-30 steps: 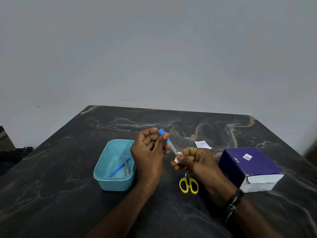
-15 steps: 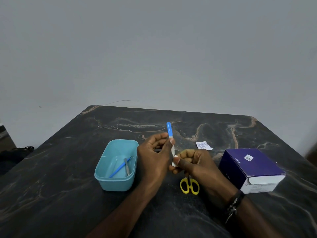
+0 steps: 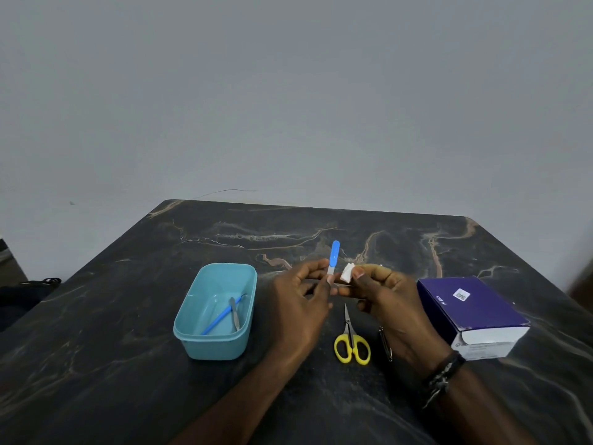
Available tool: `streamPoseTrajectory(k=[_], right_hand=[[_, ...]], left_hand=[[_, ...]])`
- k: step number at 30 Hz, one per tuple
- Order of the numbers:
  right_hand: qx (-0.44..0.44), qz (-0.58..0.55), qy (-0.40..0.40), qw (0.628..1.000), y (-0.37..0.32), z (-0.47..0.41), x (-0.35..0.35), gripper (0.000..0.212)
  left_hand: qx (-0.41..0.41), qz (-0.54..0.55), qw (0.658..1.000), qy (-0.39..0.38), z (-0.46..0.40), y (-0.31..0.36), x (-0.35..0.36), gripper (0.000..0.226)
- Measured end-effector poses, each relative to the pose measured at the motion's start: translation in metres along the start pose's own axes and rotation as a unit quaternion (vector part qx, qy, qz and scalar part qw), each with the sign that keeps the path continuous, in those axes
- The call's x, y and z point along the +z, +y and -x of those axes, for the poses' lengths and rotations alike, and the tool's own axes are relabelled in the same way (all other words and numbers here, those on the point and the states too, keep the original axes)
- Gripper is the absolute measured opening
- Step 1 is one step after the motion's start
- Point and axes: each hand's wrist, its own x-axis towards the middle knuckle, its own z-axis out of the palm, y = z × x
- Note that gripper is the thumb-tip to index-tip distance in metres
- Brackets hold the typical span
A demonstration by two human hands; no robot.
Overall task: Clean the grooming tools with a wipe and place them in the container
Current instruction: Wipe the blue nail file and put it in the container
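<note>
Nearest the near edge of the desk (image 3: 96, 364) lie the yellow-handled scissors (image 3: 352, 345) and, just beside them, a small metal clipper (image 3: 385, 343), both untouched. Left of them the teal container (image 3: 214, 348) holds a blue-handled tool (image 3: 219, 317) and a metal tool (image 3: 234, 313). Above the scissors, the left hand (image 3: 301, 297) pinches the blue-handled nail file (image 3: 333, 255) upright in its fingers, and the right hand (image 3: 382, 289) holds the folded white wipe (image 3: 348, 272). The wipe, on the blade a moment ago, is now pulled off to its right, so this file looks wiped and ready for the container. A purple box (image 3: 471, 311) sits near the right edge
</note>
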Motion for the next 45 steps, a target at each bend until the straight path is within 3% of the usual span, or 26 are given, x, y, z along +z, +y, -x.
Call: streamPoseTrajectory(k=[13, 20, 25, 31, 37, 45], right_hand=[[-0.002, 0.009, 0.026, 1.0, 0.005, -0.005, -0.003, 0.019], [-0.002, 0.003, 0.03, 1.0, 0.008, -0.007, -0.005, 0.013], [-0.001, -0.008, 0.008, 1.0, 0.006, -0.006, -0.006, 0.025], [-0.02, -0.05, 0.067, 0.996, 0.003, -0.01, -0.013, 0.03], [0.027, -0.021, -0.006, 0.999, 0.007, -0.006, -0.006, 0.037], [0.004, -0.047, 0.065, 0.997, 0.004, -0.011, -0.016, 0.042]], left_hand=[[-0.005, -0.021, 0.998, -0.063, 0.005, -0.001, 0.003, 0.031], [-0.031, -0.019, 0.997, -0.075, 0.005, -0.002, 0.004, 0.022], [-0.038, -0.023, 0.996, -0.074, 0.005, -0.001, 0.004, 0.024], [-0.028, -0.059, 0.993, -0.097, 0.007, -0.002, 0.005, 0.032], [-0.043, -0.043, 0.996, -0.072, 0.003, 0.0, 0.0, 0.032], [-0.046, -0.044, 0.993, -0.101, 0.006, 0.0, 0.005, 0.035]])
